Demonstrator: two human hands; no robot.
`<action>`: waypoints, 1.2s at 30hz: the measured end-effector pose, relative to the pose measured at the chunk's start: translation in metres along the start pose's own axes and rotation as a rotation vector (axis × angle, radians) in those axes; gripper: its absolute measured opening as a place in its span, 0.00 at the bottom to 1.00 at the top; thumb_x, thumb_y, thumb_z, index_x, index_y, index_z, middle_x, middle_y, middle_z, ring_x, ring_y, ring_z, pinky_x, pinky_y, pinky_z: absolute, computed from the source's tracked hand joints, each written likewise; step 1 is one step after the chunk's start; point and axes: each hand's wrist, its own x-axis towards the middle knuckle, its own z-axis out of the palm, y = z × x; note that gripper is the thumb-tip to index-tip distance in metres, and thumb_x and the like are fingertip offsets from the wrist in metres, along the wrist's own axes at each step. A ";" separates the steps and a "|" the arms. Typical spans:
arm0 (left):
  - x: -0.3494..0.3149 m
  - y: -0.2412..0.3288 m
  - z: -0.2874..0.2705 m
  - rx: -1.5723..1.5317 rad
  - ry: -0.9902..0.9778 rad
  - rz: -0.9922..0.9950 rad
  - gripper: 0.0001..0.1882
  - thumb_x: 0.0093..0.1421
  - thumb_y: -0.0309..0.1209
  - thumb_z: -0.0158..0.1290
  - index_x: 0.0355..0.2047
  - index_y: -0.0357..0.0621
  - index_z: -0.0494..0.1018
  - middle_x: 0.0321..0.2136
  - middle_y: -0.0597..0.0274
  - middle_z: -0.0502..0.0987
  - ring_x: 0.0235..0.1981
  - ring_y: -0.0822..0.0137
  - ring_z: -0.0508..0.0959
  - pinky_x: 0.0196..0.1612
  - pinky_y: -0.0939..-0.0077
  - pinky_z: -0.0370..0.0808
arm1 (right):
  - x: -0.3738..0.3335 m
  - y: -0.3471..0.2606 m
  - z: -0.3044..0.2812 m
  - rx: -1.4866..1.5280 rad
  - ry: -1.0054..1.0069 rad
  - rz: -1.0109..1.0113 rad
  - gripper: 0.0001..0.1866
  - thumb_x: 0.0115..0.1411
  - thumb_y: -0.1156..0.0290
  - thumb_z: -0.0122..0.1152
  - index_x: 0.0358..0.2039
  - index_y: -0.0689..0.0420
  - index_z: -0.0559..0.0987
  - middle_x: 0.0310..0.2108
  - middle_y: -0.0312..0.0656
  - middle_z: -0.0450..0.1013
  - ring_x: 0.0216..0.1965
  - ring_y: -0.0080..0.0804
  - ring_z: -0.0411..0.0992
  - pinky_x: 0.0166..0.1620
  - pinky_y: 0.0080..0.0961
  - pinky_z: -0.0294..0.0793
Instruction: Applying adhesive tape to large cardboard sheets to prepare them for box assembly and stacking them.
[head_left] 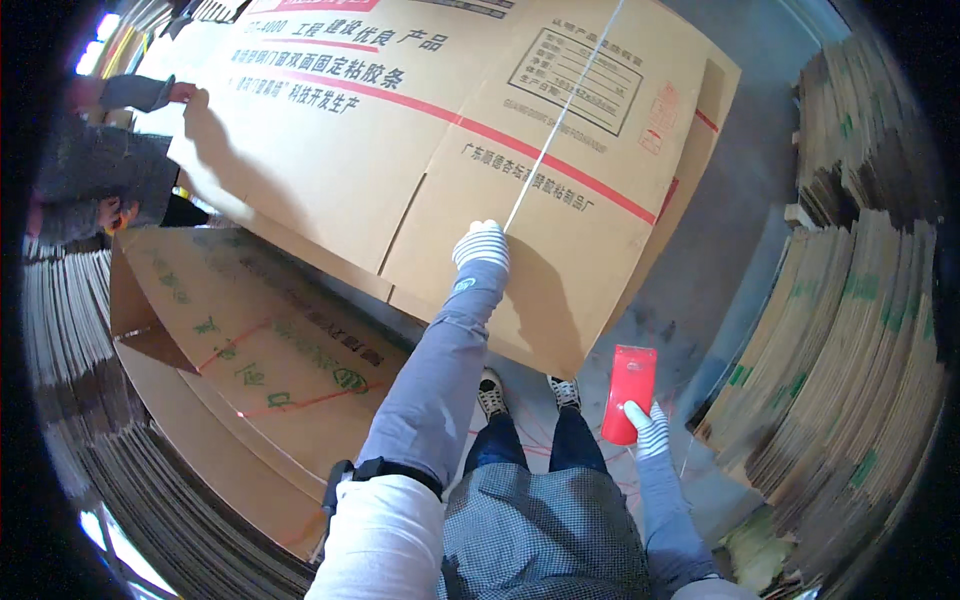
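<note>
A large flat cardboard sheet (420,130), printed with dark text and red lines, lies in front of me, with another sheet's edge showing beneath it. Across its right part runs a thin white strap (562,115), which leads down to my left hand (482,245). That hand, in a striped glove, is closed at the strap's near end, over the cardboard; its fingertips are partly hidden. Lower right, my right hand (652,430), also gloved, grips a flat red handheld tool (630,385) with a rounded end. What kind of tool it is I cannot make out.
Another person's hand (182,92) touches the sheet's far-left edge. A folded carton (250,330) with green print leans at left, beside stacked cardboard (120,480). More flattened cardboard stacks (820,340) line the right. Thin reddish strands lie on the floor by my shoes (492,395).
</note>
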 end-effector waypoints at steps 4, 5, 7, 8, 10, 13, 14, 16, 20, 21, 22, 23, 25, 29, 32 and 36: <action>0.015 0.006 0.003 0.067 -0.081 -0.007 0.10 0.52 0.31 0.51 0.35 0.44 0.74 0.37 0.50 0.75 0.38 0.52 0.77 0.40 0.62 0.74 | -0.008 0.003 0.009 0.070 0.006 0.075 0.22 0.49 0.70 0.64 0.45 0.59 0.72 0.39 0.39 0.73 0.37 0.28 0.72 0.43 0.27 0.72; 0.011 0.011 0.002 0.117 -0.085 0.006 0.10 0.52 0.29 0.51 0.36 0.44 0.74 0.37 0.50 0.76 0.39 0.53 0.77 0.40 0.62 0.75 | -0.009 0.011 0.008 0.096 -0.022 0.032 0.21 0.51 0.69 0.61 0.46 0.61 0.71 0.37 0.40 0.73 0.36 0.29 0.72 0.40 0.26 0.73; 0.008 0.022 0.002 0.171 -0.106 0.051 0.11 0.55 0.29 0.46 0.38 0.44 0.74 0.37 0.52 0.76 0.39 0.55 0.77 0.39 0.63 0.75 | -0.010 0.021 0.005 0.127 0.003 0.041 0.21 0.51 0.68 0.62 0.45 0.61 0.71 0.37 0.40 0.73 0.36 0.29 0.73 0.40 0.26 0.73; 0.007 0.022 -0.001 0.212 -0.122 0.064 0.12 0.58 0.28 0.42 0.39 0.45 0.74 0.38 0.53 0.76 0.39 0.56 0.78 0.38 0.63 0.76 | -0.014 0.022 0.007 0.133 0.004 0.053 0.21 0.50 0.67 0.62 0.45 0.61 0.72 0.37 0.40 0.73 0.35 0.28 0.73 0.40 0.26 0.73; 0.016 0.016 0.003 0.255 -0.080 0.073 0.11 0.51 0.29 0.52 0.36 0.43 0.75 0.35 0.53 0.78 0.39 0.56 0.77 0.41 0.64 0.75 | -0.024 0.019 0.009 0.134 0.047 0.047 0.21 0.50 0.67 0.62 0.44 0.61 0.72 0.37 0.40 0.73 0.34 0.28 0.72 0.39 0.25 0.73; 0.014 0.029 -0.011 0.364 -0.235 0.156 0.12 0.47 0.32 0.53 0.32 0.42 0.77 0.32 0.50 0.78 0.36 0.55 0.78 0.39 0.63 0.76 | -0.032 0.028 -0.004 0.174 0.136 0.015 0.22 0.49 0.67 0.63 0.45 0.61 0.72 0.37 0.40 0.73 0.35 0.27 0.72 0.40 0.25 0.72; 0.009 0.028 -0.016 0.373 -0.232 0.165 0.12 0.47 0.32 0.53 0.32 0.42 0.77 0.32 0.50 0.78 0.36 0.55 0.78 0.39 0.63 0.76 | -0.036 0.032 -0.011 0.222 0.158 -0.001 0.24 0.48 0.67 0.64 0.45 0.60 0.72 0.38 0.39 0.73 0.36 0.26 0.71 0.42 0.25 0.72; 0.004 0.022 -0.019 0.264 -0.163 0.149 0.13 0.46 0.33 0.52 0.31 0.39 0.76 0.30 0.48 0.78 0.34 0.53 0.78 0.38 0.63 0.75 | -0.044 0.034 -0.025 0.243 0.143 0.016 0.24 0.48 0.66 0.64 0.45 0.60 0.72 0.38 0.38 0.73 0.35 0.26 0.71 0.41 0.25 0.72; 0.006 0.003 -0.013 0.104 -0.040 0.049 0.13 0.49 0.35 0.51 0.31 0.41 0.76 0.31 0.48 0.77 0.34 0.52 0.78 0.37 0.63 0.74 | -0.052 0.056 -0.043 0.268 0.244 0.009 0.23 0.48 0.66 0.65 0.45 0.59 0.72 0.37 0.37 0.73 0.35 0.25 0.71 0.40 0.25 0.72; 0.006 0.001 -0.009 0.106 -0.041 0.054 0.13 0.49 0.35 0.51 0.31 0.41 0.76 0.31 0.48 0.77 0.34 0.52 0.78 0.37 0.63 0.74 | -0.052 0.065 -0.048 0.272 0.271 0.025 0.23 0.48 0.65 0.65 0.45 0.59 0.72 0.37 0.37 0.73 0.35 0.25 0.71 0.40 0.25 0.72; 0.006 -0.001 -0.005 -0.017 0.061 0.152 0.12 0.50 0.35 0.51 0.32 0.41 0.75 0.33 0.48 0.77 0.35 0.52 0.78 0.38 0.63 0.74 | -0.052 0.071 -0.054 0.272 0.299 0.039 0.23 0.48 0.65 0.65 0.45 0.59 0.72 0.37 0.37 0.73 0.35 0.26 0.71 0.40 0.25 0.72; 0.006 0.000 -0.003 -0.145 0.164 0.248 0.11 0.51 0.34 0.51 0.32 0.41 0.75 0.34 0.49 0.77 0.36 0.53 0.78 0.38 0.64 0.74 | -0.051 0.070 -0.054 0.264 0.281 0.041 0.23 0.48 0.65 0.65 0.45 0.59 0.72 0.37 0.38 0.73 0.35 0.26 0.71 0.40 0.25 0.72; 0.017 0.015 -0.002 0.060 0.092 0.223 0.11 0.52 0.34 0.51 0.33 0.42 0.75 0.35 0.50 0.77 0.37 0.54 0.77 0.39 0.63 0.75 | -0.056 0.064 -0.048 0.254 0.277 0.039 0.23 0.48 0.65 0.65 0.45 0.59 0.72 0.37 0.38 0.73 0.35 0.26 0.71 0.40 0.25 0.72; 0.023 0.032 -0.016 0.303 -0.080 0.171 0.10 0.52 0.30 0.51 0.35 0.45 0.75 0.36 0.53 0.77 0.39 0.55 0.77 0.40 0.62 0.75 | -0.073 0.017 -0.004 0.228 0.316 0.095 0.23 0.47 0.65 0.65 0.44 0.60 0.73 0.37 0.37 0.73 0.35 0.27 0.71 0.39 0.25 0.71; 0.021 0.051 -0.032 0.328 -0.238 0.154 0.10 0.54 0.28 0.46 0.35 0.47 0.76 0.37 0.54 0.77 0.40 0.56 0.77 0.41 0.62 0.75 | -0.066 0.029 -0.018 0.194 0.177 0.085 0.22 0.48 0.66 0.64 0.44 0.59 0.73 0.37 0.36 0.73 0.37 0.26 0.70 0.42 0.25 0.70; 0.032 0.026 -0.015 0.210 -0.160 0.053 0.12 0.54 0.29 0.47 0.38 0.46 0.75 0.38 0.54 0.77 0.41 0.57 0.77 0.41 0.63 0.75 | -0.064 -0.024 -0.016 0.287 0.123 0.048 0.23 0.47 0.69 0.65 0.45 0.59 0.72 0.38 0.39 0.73 0.38 0.29 0.71 0.43 0.28 0.72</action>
